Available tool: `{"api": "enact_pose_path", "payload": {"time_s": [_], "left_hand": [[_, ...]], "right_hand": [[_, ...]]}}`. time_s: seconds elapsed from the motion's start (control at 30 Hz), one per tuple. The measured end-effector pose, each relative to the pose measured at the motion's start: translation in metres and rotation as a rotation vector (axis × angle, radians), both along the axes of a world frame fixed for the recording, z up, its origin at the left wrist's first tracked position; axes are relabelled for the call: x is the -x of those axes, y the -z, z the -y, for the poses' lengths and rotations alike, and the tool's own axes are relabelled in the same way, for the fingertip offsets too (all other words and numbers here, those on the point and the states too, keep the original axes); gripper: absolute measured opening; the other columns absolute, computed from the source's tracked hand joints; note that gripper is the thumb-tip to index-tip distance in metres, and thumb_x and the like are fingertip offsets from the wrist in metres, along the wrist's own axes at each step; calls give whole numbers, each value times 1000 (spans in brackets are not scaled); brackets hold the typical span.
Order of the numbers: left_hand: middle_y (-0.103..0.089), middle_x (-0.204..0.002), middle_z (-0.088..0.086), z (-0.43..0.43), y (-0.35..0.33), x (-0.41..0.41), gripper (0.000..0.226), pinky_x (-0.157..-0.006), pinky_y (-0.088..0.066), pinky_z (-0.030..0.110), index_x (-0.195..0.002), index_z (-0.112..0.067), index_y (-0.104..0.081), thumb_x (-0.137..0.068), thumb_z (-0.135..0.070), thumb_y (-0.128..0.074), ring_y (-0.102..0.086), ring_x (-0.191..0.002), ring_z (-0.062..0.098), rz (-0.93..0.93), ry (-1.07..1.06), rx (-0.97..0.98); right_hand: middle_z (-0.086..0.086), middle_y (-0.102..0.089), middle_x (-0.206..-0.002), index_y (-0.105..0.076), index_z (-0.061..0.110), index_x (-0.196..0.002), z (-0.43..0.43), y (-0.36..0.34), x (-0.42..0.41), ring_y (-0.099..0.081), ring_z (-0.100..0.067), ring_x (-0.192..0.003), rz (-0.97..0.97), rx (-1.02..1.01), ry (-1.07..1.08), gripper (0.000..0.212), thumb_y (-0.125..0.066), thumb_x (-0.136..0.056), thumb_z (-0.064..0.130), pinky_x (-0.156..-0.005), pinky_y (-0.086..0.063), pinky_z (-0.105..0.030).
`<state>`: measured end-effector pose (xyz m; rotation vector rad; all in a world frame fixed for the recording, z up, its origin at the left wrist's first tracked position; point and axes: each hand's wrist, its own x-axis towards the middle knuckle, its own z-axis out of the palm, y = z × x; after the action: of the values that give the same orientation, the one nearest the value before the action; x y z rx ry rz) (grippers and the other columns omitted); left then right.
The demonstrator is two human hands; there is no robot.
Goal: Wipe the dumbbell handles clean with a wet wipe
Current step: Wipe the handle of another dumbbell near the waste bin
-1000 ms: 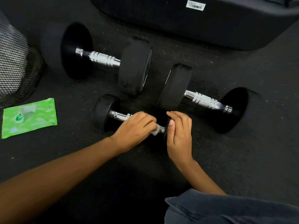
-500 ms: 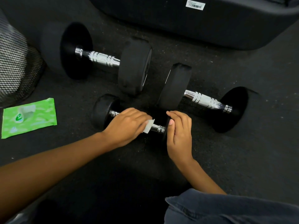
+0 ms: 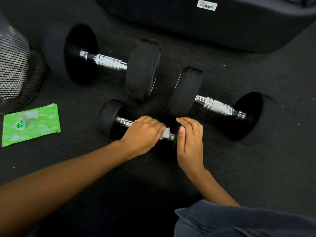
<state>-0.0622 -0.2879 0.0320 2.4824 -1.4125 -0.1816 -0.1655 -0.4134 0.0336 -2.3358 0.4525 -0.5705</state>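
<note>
On the black rubber floor (image 3: pixel 256 159) lies the small dumbbell (image 3: pixel 111 118), its chrome handle (image 3: pixel 125 121) running left to right just in front of the person. The left hand (image 3: pixel 143 132) is wrapped over the handle with fingers curled round it, gripping a white wet wipe (image 3: pixel 165 133) against the metal - a folded edge of the wipe shows past the knuckles, near the handle's right end. The right hand (image 3: pixel 189 139) cups the dumbbell's right-hand head, fingers curved over the top and thumb against its inner side; that head is almost wholly hidden under the hand. Only a short bare stretch of chrome shows between the left hand and the left head. Behind lie two bigger ones: the far large dumbbell (image 3: pixel 143 71) at back left and the right large dumbbell (image 3: pixel 184 91) just beside it, their near heads close together - both with knurled chrome handles uncovered. Well to the left a green pack of wipes (image 3: pixel 31 124) lies flat on the floor, next to a black mesh bin (image 3: pixel 17 69). A black padded piece of equipment (image 3: pixel 222 28) with a barcode sticker (image 3: pixel 207 5) fills the top edge, and dark denim (image 3: pixel 239 219) shows at bottom right.
</note>
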Motion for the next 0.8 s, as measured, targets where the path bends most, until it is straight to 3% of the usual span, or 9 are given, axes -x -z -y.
{"api": "enact_pose_path", "payload": {"time_s": [0.2, 0.43, 0.63, 0.8], "left_hand": [[-68, -104, 1, -6, -2, -6, 40, -93, -36, 28, -111, -12, -65, -95, -33, -35, -62, -95, 18, -36, 181, 46], [-70, -83, 7, 13, -4, -15, 64, -83, -47, 38, -88, -11, -67, -89, -40, -10, -64, -80, 26, -70, 58, -117], [-68, -103, -2, 1, -5, -9, 50, -93, -38, 28, -109, -17, -65, -94, -39, -22, -62, -94, 16, -122, 157, 2], [-66, -66, 11, 15, 1, -13, 43, -72, -50, 40, -71, -8, -63, -94, -26, -33, -63, -61, 31, -10, 96, -52]], "right_hand": [[-8, -57, -113, -58, 2, -116, 0, 0, 0, -43, -11, -111, -1, 4, -8, 37, -31, -97, 20, -99, -30, -15], [-7, -57, -113, -58, 3, -116, 0, 1, -1, -42, -9, -112, -4, 4, 2, 38, -30, -97, 21, -98, -29, -14], [-7, -57, -112, -58, 3, -115, 0, 0, 0, -41, -8, -111, 2, 6, -2, 38, -30, -97, 21, -98, -29, -14], [-8, -57, -112, -59, 3, -115, 0, 1, 0, -43, -12, -110, -4, 6, 2, 38, -30, -97, 21, -99, -28, -15]]}}
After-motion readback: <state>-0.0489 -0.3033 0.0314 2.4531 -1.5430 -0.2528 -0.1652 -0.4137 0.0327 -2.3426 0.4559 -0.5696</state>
